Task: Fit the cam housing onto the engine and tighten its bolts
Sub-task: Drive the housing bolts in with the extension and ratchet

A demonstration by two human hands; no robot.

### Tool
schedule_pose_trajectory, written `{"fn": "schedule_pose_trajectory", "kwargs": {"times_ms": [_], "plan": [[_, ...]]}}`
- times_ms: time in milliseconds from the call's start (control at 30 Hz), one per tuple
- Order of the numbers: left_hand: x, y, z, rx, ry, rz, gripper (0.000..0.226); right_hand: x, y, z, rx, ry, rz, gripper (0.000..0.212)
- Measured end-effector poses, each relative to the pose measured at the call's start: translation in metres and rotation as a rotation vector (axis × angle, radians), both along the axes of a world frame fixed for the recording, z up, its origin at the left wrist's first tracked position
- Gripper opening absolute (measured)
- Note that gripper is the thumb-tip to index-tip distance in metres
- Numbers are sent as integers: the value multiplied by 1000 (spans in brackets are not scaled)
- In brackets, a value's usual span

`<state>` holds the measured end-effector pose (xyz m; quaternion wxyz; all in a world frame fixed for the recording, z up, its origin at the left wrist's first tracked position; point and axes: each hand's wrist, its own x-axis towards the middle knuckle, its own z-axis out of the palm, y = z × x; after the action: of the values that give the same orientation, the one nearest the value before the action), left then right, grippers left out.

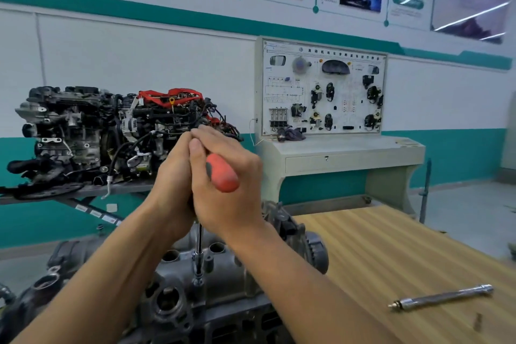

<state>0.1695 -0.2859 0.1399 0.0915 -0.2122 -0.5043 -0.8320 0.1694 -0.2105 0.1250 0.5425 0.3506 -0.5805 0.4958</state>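
Note:
The grey cam housing (223,274) lies on top of the engine (195,315) at the bottom centre. A driver with an orange handle (223,173) stands upright over it; its steel shaft (199,248) ends in a socket seated on a bolt (198,282) in the housing. My left hand (173,184) and my right hand (226,176) are pressed flat against the handle from both sides, palms facing each other. The handle's lower part is hidden between my palms.
A steel extension bar (441,297) lies on the wooden bench top (391,246) to the right. A second engine (111,131) sits on a stand at the left. A training panel console (324,92) stands against the back wall.

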Motion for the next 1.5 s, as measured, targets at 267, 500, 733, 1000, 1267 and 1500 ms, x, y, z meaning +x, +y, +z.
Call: {"fn": "schedule_pose_trajectory", "kwargs": {"times_ms": [267, 500, 733, 1000, 1267, 1500], "plan": [[4, -32, -3, -247, -90, -499, 51, -17, 28, 20, 18, -962, 1282, 33], [7, -25, -4, -186, -118, -159, 51, -15, 11, 9, -102, -597, 855, 18], [13, -8, 1, -87, 31, 122, 30, 11, -11, 0, -41, -43, 49, 12], [10, -22, -3, -344, -48, -438, 59, -24, 18, 19, 199, -1083, 1411, 56], [11, -15, -34, -126, 73, 68, 54, -11, -10, -1, 4, -48, 151, 26], [12, -18, -60, -157, 23, 296, 43, 6, -2, 10, 376, 92, -205, 22]]}}
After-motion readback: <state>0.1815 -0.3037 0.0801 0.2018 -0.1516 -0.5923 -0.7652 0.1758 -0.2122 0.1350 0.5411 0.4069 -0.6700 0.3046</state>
